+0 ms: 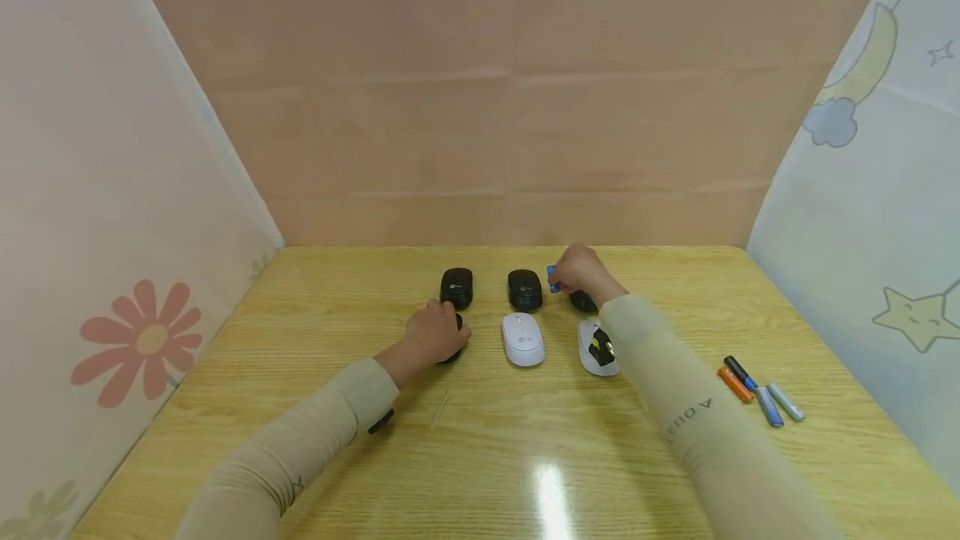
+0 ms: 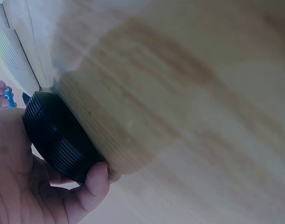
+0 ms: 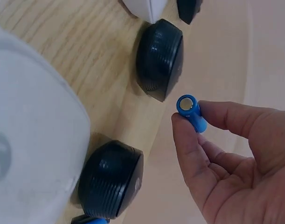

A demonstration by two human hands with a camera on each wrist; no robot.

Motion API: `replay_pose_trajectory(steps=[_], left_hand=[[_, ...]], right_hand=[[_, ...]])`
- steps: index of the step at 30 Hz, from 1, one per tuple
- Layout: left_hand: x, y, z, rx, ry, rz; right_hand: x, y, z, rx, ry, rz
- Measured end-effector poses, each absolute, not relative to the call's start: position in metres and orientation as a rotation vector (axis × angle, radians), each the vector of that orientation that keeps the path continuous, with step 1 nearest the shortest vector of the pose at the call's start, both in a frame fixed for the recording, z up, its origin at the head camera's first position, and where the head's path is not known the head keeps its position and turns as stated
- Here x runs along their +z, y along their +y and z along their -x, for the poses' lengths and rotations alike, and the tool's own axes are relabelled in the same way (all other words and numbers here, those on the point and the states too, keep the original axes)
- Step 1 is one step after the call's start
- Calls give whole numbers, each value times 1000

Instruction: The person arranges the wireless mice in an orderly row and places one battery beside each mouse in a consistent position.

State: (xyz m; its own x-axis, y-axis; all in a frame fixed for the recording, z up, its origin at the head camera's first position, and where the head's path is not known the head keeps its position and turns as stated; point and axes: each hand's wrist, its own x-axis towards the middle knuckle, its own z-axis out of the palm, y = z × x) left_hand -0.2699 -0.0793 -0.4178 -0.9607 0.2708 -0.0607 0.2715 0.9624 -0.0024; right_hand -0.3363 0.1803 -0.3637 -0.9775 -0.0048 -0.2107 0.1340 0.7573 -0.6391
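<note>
My left hand (image 1: pixel 435 332) grips a black computer mouse (image 2: pixel 63 140) by its ribbed side, thumb on one edge; the arm side hides most of it in the head view. At the back of the table, my right hand (image 1: pixel 583 267) pinches a small blue battery (image 3: pixel 191 112) between thumb and fingertips, above the surface. Just under that hand, a black mouse (image 1: pixel 582 301) is partly covered. Two more black mice (image 1: pixel 525 289) stand to its left. In front of them sit a white mouse (image 1: pixel 522 338) and another white mouse (image 1: pixel 589 348) bearing a black-and-yellow patch.
At the right lie several small cylinders, battery-like: an orange one (image 1: pixel 736 384), a black-and-blue one (image 1: pixel 740 372) and silvery ones (image 1: pixel 785 402). A black object (image 1: pixel 381 422) pokes out beside my left sleeve. Fabric-covered walls bound the table (image 1: pixel 480 457) at back and sides.
</note>
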Motion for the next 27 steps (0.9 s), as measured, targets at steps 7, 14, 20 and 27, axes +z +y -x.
replay_pose_trajectory(steps=[7,14,20,27], left_hand=[[-419,-79,270,1,3063,-423],[-422,-78,273,-10,3067,-432],[-423,-77,273,-6,3079,-448],[-425,-75,275,-26,3081,-458]], right_hand=[[-365,172,337,-763,2843,-79],[-371,169,340,-682,2879,-65],[-376,166,342,-624,2880,-61],[-380,162,343,-597,2873,-127]])
